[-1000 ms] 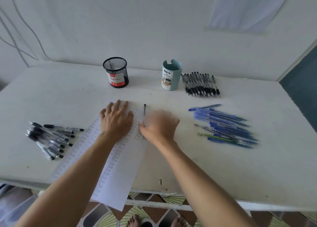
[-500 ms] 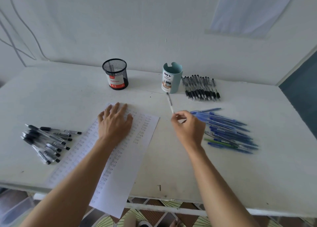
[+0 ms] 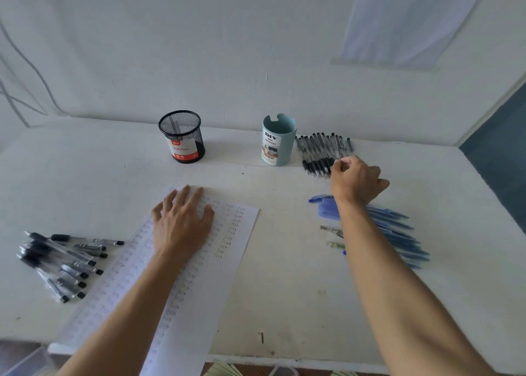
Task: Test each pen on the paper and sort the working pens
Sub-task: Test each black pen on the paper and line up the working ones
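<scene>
Blk mesh cup (image 3: 182, 132) w/ red label (image 3: 184, 150); teal cup (image 3: 284, 136); blue pens (image 3: 398, 234); white table (image 3: 284, 290).

White table (image 3: 284, 304) against white wall (image 3: 199, 48); pale curtain (image 3: 404, 20) upper right.

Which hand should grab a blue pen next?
Probably the right hand: it pinches a pen just beyond the blue pens, while the left hand lies flat on the paper, farther away.

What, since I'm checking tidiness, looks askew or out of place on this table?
The paper lies slanted, its near end hanging over the table edge; the left hand rests on it. Nothing spilled or damaged shows.
</scene>
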`<action>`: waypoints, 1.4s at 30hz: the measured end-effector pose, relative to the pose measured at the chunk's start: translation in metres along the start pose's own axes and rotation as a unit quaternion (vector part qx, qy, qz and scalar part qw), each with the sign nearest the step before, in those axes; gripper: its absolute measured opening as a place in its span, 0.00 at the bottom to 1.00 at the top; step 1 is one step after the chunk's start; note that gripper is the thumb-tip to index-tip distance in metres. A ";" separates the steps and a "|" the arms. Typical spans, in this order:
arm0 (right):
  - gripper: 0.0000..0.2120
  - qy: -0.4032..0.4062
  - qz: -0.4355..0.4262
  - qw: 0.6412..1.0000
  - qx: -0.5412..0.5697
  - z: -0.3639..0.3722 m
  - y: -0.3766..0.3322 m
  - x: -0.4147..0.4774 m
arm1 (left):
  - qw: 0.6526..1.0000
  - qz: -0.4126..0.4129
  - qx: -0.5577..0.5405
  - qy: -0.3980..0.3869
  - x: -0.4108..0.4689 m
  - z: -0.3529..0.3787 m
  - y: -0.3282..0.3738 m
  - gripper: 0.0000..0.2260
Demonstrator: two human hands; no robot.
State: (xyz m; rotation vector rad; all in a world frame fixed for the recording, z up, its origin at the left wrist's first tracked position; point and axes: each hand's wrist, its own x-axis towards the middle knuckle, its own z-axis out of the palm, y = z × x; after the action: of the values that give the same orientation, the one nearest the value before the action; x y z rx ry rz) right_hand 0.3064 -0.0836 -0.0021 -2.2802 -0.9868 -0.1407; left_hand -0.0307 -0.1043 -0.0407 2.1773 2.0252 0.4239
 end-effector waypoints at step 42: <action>0.36 -0.340 -0.349 0.873 -0.031 -0.011 -0.051 -0.183 | 0.943 -0.045 -0.329 0.020 -0.015 -0.053 -0.027 0.10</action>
State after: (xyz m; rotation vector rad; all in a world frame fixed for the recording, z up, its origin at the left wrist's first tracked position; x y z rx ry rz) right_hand 0.1428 -0.1776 -0.0282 -1.9270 -2.1728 0.3670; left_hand -0.0729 -0.1219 -0.0001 1.6664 1.6546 0.9721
